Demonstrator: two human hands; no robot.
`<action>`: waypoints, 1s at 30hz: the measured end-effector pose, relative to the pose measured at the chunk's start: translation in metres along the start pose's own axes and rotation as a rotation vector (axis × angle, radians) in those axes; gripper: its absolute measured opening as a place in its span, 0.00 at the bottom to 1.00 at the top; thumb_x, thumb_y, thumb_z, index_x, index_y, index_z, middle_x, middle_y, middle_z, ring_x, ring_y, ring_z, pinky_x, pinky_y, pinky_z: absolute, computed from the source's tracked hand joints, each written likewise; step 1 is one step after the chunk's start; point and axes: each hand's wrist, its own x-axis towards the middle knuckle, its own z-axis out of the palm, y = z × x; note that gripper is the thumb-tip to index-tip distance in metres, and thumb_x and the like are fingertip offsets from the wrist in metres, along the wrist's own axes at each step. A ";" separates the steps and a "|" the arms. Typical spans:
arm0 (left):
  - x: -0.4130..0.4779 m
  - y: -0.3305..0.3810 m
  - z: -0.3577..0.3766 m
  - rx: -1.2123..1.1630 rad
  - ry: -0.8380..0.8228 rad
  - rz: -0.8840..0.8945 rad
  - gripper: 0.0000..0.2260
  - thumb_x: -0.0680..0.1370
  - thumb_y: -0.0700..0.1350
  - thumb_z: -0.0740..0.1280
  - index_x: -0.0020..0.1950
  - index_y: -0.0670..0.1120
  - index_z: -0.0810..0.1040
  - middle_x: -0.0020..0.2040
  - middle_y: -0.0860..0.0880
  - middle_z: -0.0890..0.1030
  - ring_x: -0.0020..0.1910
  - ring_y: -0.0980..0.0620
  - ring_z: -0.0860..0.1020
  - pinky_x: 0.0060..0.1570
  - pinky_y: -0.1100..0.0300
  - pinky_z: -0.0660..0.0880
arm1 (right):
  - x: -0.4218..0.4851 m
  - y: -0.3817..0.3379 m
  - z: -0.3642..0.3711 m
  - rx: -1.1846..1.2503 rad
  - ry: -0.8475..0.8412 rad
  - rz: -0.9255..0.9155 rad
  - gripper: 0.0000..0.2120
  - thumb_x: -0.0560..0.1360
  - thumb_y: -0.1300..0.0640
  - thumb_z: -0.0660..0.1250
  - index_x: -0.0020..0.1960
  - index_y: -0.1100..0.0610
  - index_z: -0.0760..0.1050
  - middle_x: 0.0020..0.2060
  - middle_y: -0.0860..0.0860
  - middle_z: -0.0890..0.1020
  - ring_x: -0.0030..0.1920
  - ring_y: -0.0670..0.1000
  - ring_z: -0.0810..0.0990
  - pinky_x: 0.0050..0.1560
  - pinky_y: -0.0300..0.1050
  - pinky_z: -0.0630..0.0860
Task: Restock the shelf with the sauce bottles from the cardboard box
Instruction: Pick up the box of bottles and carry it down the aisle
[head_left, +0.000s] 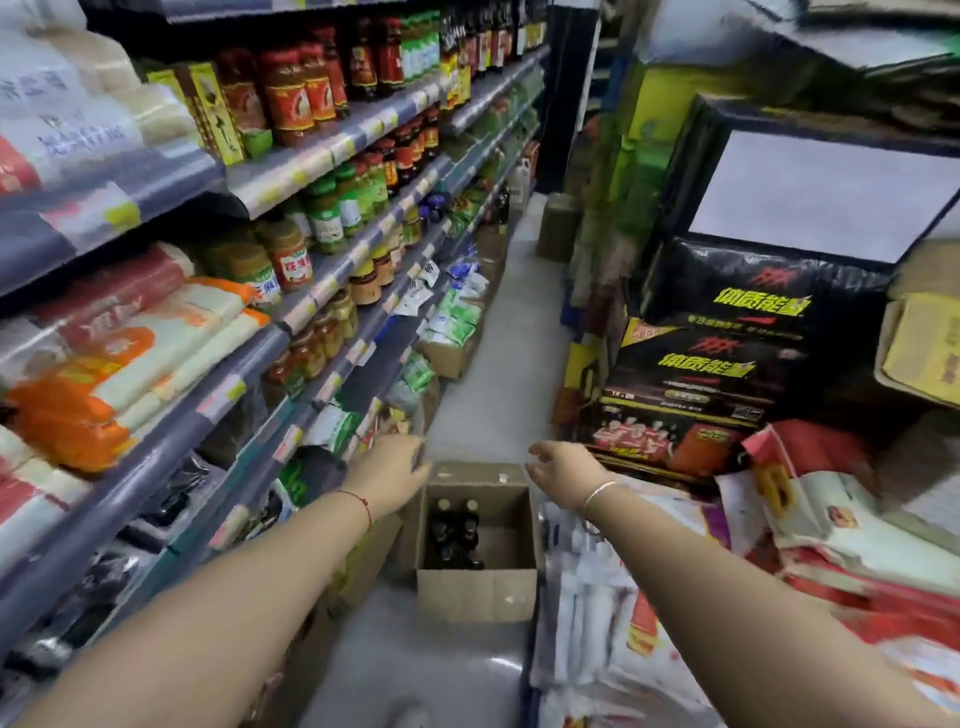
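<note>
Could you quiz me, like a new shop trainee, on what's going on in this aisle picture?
1. True or false: the left hand already holds a sauce bottle.
2. Where do the dark sauce bottles stand inside the cardboard box? A. left side B. right side C. filling it
3. What is worn on the wrist of the right hand?

Key
1. False: both hands are empty, fingers spread above the box.
2. A: the right side of the box is bare.
3. A thin silver bangle.

cardboard box (475, 597) open on floor; dark sauce bottles (457, 530) upright inside, left
</note>
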 end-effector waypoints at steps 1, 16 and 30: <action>0.013 -0.011 0.001 -0.002 -0.017 0.013 0.13 0.79 0.49 0.58 0.38 0.44 0.71 0.35 0.46 0.74 0.39 0.41 0.76 0.39 0.52 0.72 | 0.012 -0.001 0.004 -0.002 -0.008 0.028 0.17 0.77 0.52 0.61 0.64 0.57 0.73 0.60 0.58 0.79 0.60 0.58 0.76 0.60 0.46 0.71; 0.121 -0.086 0.071 -0.276 -0.190 -0.199 0.17 0.77 0.45 0.65 0.64 0.41 0.75 0.61 0.41 0.80 0.60 0.44 0.78 0.56 0.58 0.72 | 0.105 0.051 0.071 0.109 -0.150 0.328 0.13 0.78 0.53 0.57 0.53 0.57 0.78 0.51 0.59 0.83 0.53 0.59 0.80 0.52 0.45 0.73; 0.200 -0.157 0.264 -0.654 -0.079 -0.526 0.11 0.76 0.33 0.66 0.58 0.40 0.76 0.45 0.47 0.81 0.53 0.41 0.79 0.42 0.68 0.72 | 0.207 0.171 0.211 0.241 -0.243 0.430 0.12 0.76 0.54 0.61 0.58 0.54 0.75 0.53 0.55 0.81 0.55 0.55 0.79 0.60 0.49 0.73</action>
